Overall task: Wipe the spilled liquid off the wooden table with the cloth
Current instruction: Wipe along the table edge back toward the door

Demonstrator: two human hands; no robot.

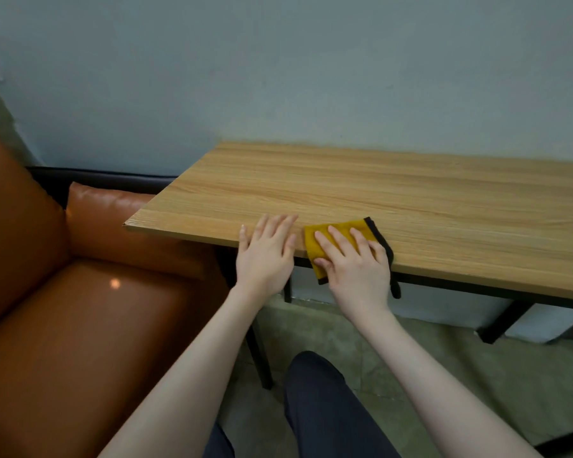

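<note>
A folded yellow cloth (346, 229) with a black hem lies on the near edge of the wooden table (411, 206), and part of it hangs over the edge. My right hand (354, 262) presses flat on the cloth with straight fingers, the thumb against its overhanging left side. My left hand (265, 252) rests flat on the table edge just left of the cloth, fingers straight and holding nothing. I can make out no liquid on the wood.
An orange leather armchair (63, 292) stands close to the table's left end. A pale wall (311, 77) runs behind the table. Black metal table legs (506, 319) stand on a grey-green floor (460, 375). My dark trouser leg (321, 408) shows at the bottom.
</note>
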